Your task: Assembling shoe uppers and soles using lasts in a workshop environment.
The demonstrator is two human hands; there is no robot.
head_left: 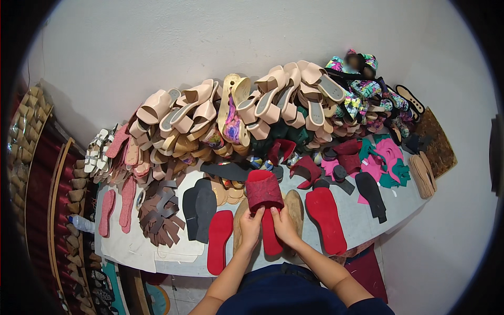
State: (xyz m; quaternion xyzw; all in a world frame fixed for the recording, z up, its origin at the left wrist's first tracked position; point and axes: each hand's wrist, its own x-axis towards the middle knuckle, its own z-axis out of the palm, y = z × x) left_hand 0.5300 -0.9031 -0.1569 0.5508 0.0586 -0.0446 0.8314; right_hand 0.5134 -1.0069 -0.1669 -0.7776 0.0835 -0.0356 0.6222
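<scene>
Both my hands hold a red slipper [264, 192] with a wide dark-red patterned strap, its toe pointing away from me. My left hand [252, 227] grips the strap's left edge, and my right hand [284, 226] is closed on the right edge. The slipper's red heel part [271, 237] reaches back toward me between the hands. Under it, partly hidden, brown foot-shaped forms [295, 210] show on both sides. A red sole [219, 242] lies left of my left wrist, and a larger red sole [326, 220] lies right of my right hand.
Beige heeled sandals [197, 100] and others form a tall pile along the wall. Black soles [199, 210] and brown strap pieces [160, 212] lie on the grey table [386, 231] at left. Pink fabric scraps [388, 155] lie at right. A shelf of shoe forms [73, 220] stands far left.
</scene>
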